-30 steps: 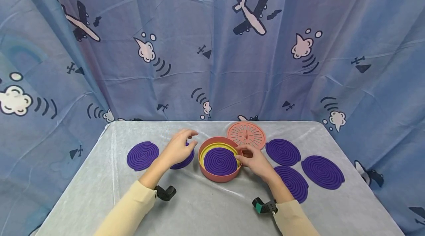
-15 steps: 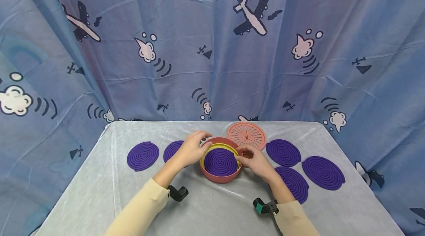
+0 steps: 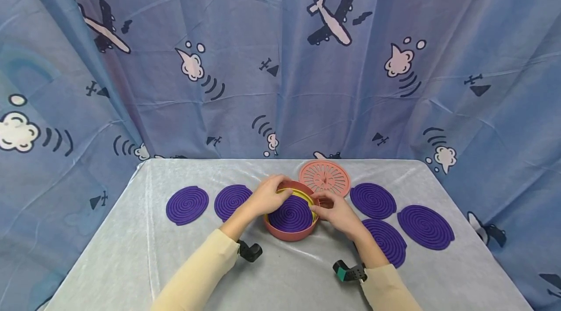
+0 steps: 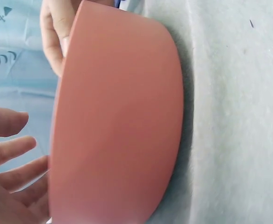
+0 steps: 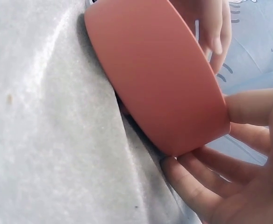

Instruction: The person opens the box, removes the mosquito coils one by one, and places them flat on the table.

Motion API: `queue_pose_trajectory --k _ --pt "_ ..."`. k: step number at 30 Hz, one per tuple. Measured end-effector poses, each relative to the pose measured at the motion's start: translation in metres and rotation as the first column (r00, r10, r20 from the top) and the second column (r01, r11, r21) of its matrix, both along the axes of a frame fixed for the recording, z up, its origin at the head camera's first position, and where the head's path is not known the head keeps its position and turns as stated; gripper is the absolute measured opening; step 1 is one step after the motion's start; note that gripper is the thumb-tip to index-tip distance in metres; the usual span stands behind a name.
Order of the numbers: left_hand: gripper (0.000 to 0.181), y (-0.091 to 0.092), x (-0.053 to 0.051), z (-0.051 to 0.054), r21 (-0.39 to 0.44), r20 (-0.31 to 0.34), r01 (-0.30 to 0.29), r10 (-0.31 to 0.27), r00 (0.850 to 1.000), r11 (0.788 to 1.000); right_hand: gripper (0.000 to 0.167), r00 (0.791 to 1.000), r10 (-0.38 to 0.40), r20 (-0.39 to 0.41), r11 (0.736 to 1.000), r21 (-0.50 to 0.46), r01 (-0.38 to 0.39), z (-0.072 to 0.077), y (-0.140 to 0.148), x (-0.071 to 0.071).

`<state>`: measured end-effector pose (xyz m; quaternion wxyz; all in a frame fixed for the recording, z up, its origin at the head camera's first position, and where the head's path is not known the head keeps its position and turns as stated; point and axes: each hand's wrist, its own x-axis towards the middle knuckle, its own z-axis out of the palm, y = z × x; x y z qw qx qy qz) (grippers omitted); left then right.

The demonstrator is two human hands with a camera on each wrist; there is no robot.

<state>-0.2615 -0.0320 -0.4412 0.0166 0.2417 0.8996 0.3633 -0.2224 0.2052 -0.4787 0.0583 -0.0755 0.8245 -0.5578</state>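
A round coral-coloured box (image 3: 291, 236) stands mid-table with a yellow ring (image 3: 298, 191) inside its wall. Within that lies a purple spiral-pattern mat (image 3: 289, 214). My right hand (image 3: 335, 211) grips the box's right side; in the right wrist view, its thumb is at the rim and its other fingers (image 5: 192, 186) lie against the outer wall and lower edge. My left hand (image 3: 271, 196) hovers over the box's left rim, fingers spread and loosely bent. The left wrist view shows those fingers (image 4: 15, 149) holding nothing beside the box wall (image 4: 118, 116).
Two purple spiral mats (image 3: 187, 205) lie left of the box. To its right are three more purple mats (image 3: 426, 227). A coral slotted disc (image 3: 325, 178) lies behind the box. A patterned blue curtain (image 3: 245, 67) hangs behind the pale table (image 3: 289, 282).
My left hand has moved right, from above the nearer left mat to over the box's left rim. My right hand has stayed on the box's right side.
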Motion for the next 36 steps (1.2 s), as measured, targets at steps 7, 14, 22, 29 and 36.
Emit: queue_pose_trajectory --k 7,14,22,29,36 --pt "0.034 0.012 -0.006 -0.012 -0.015 0.024 0.019 -0.019 1.000 1.000 0.040 1.000 0.010 -0.003 1.000 -0.006 -0.010 0.002 0.001 0.002" --pt "0.034 0.017 -0.009 -0.020 -0.045 0.077 0.029 -0.025 0.997 0.999 0.041 1.000 0.025 0.005 1.000 -0.014 -0.025 -0.001 0.001 -0.002" --pt "0.035 0.018 -0.008 -0.020 -0.071 0.080 0.032 -0.026 0.996 0.997 0.040 1.000 0.025 0.005 1.000 -0.011 -0.025 0.003 0.001 0.001" --pt "0.034 0.015 -0.007 -0.020 -0.007 0.053 0.037 -0.037 0.998 0.999 0.039 1.000 0.009 0.006 1.000 -0.009 -0.009 0.004 0.000 0.002" --pt "0.034 0.009 -0.010 -0.022 0.060 0.046 0.041 -0.044 0.998 0.997 0.041 1.000 0.022 0.001 1.000 -0.016 -0.022 0.004 0.001 0.003"
